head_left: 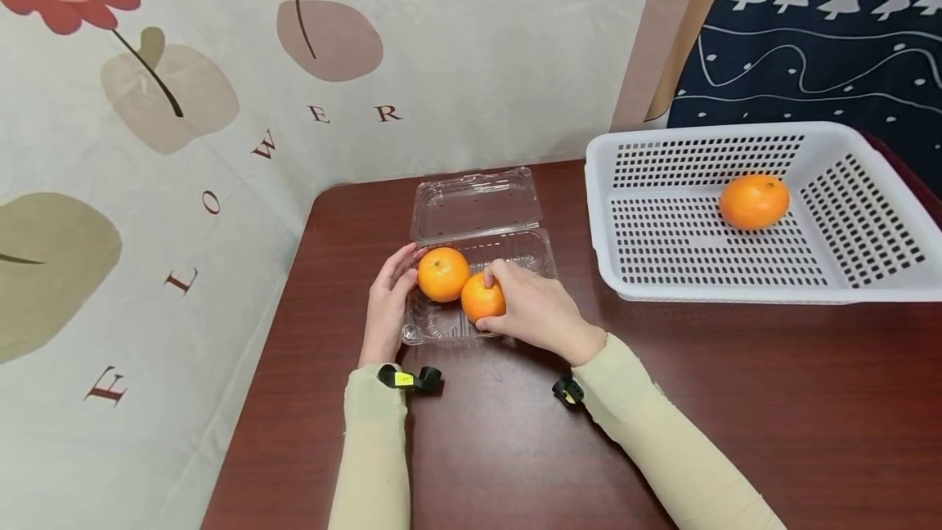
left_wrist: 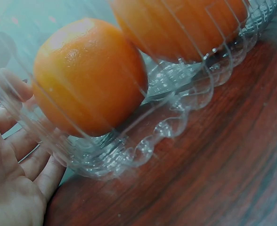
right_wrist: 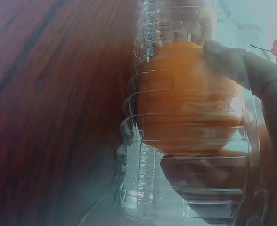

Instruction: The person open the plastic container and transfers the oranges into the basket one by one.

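Note:
A clear plastic clamshell box [head_left: 434, 324] lies with its lid [head_left: 477, 207] folded back on the dark red-brown table. In its left part sits an orange [head_left: 443, 274], also seen through the clear wall in the left wrist view. My left hand [head_left: 387, 301] rests along the box's left side, its fingers [left_wrist: 23, 146] fairly straight against the plastic. A second orange [head_left: 482, 299] is beside the first, touching or nearly so. Thumb and fingers of my right hand [head_left: 537, 305] grip this second orange from the right, inside the box; its underside shows through the wall in the right wrist view.
A white perforated basket [head_left: 603, 211] stands at the right with one orange [head_left: 754, 202] inside. A pale floral cloth [head_left: 471, 47] hangs behind and left of the table [head_left: 486, 448]. Dark cloth with white trees [head_left: 809, 47] is at the back right.

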Motion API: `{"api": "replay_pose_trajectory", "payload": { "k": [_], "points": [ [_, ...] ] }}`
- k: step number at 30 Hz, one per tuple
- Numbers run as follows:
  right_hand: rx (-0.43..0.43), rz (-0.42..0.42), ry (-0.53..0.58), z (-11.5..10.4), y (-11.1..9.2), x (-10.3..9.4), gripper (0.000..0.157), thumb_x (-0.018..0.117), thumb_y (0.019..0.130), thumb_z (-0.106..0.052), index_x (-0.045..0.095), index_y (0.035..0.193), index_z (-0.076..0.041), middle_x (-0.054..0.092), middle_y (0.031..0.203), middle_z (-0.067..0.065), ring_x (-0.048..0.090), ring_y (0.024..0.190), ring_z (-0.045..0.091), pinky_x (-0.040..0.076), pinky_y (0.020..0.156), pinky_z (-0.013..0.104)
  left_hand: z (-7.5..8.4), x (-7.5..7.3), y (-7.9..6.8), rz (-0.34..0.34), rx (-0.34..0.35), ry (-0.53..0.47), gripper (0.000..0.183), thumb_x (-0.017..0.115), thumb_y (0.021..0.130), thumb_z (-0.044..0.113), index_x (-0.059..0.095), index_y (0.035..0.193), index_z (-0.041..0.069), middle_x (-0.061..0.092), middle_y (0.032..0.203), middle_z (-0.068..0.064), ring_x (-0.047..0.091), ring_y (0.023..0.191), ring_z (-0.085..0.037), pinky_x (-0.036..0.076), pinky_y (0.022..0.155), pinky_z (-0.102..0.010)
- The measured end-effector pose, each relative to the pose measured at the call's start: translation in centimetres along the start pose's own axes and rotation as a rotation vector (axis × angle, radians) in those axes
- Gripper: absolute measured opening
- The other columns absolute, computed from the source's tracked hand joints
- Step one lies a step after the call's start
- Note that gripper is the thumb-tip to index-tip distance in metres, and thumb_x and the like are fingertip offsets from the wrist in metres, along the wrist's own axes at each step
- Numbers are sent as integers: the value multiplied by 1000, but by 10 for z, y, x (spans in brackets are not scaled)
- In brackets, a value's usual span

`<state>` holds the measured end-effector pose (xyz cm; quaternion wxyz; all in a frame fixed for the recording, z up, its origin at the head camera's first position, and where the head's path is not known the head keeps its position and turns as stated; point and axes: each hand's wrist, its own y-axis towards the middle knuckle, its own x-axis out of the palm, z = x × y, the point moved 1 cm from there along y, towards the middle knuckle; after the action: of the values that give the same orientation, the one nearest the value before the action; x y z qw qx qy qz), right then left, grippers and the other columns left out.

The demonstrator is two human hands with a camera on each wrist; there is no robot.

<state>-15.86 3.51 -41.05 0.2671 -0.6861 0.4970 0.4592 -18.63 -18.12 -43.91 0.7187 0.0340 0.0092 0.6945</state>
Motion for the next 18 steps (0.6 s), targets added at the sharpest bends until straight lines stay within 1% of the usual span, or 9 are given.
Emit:
{"api": "replay_pose_trajectory", "payload": {
  "k": [9, 18],
  "points": [
    [17, -19, -7, 0, 0, 2, 55, 70, 64, -55, 42, 100, -26, 49, 91, -12, 50, 74, 5, 41, 53, 28, -1, 0, -2, -6, -7, -5, 39, 44, 94, 11, 42, 132, 7, 48, 129, -10, 44, 118, -16, 34, 97, -28],
    [35, -32, 2, 1, 2, 2, 56, 70, 64, -56, 42, 101, -25, 48, 91, -12, 49, 74, 5, 41, 53, 29, -1, 0, -1, -14, -4, 1, 39, 44, 94, 13, 41, 133, 7, 48, 129, -10, 44, 118, -15, 35, 96, -25]
  ]
}}
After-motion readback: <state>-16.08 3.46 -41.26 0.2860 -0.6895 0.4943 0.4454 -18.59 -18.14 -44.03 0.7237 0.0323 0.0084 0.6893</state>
